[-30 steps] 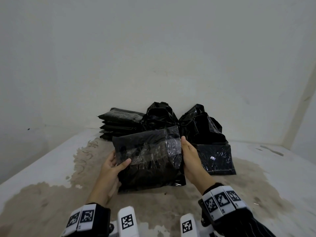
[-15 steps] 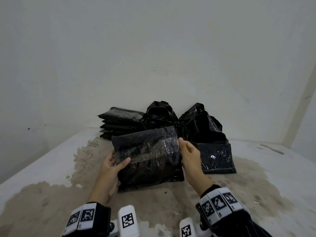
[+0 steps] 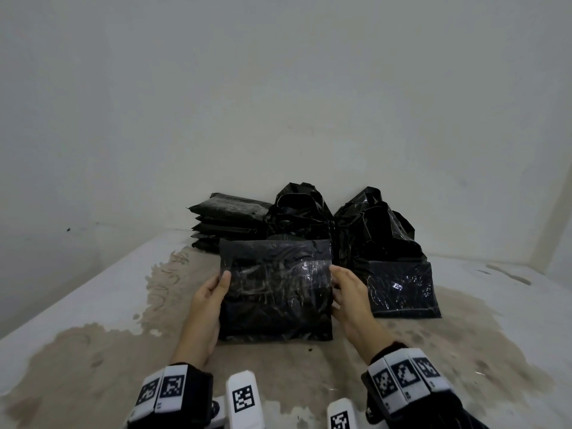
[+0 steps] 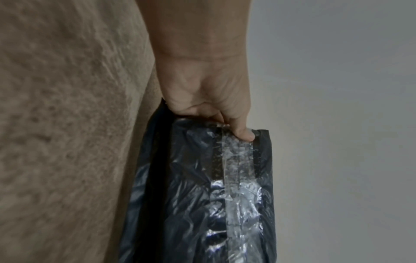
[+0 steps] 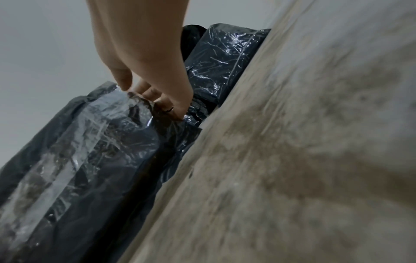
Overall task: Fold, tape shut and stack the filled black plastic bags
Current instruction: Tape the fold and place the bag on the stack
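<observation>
A folded black bag [image 3: 275,292] with a strip of clear tape [image 3: 278,270] across it is held between my two hands at the centre. My left hand [image 3: 213,292] grips its left edge, thumb on the taped face [image 4: 244,133] and fingers behind. My right hand [image 3: 343,289] pinches the right edge [image 5: 153,99], thumb on top and fingers underneath. The bag [image 4: 202,195] leans up from the stained surface; I cannot tell whether its lower edge touches it. A stack of folded bags [image 3: 229,215] lies at the back left.
Two filled, open black bags [image 3: 300,212] [image 3: 374,224] stand against the back wall. Another flat filled bag [image 3: 399,286] lies just right of my right hand, also seen in the right wrist view [image 5: 223,62]. The surface [image 3: 93,351] is pale with brown stains; walls close it on the left and at the back.
The held bag has turned from tilted to level and come slightly nearer. My right hand shifted on the right edge from lying flat along it to pinching it.
</observation>
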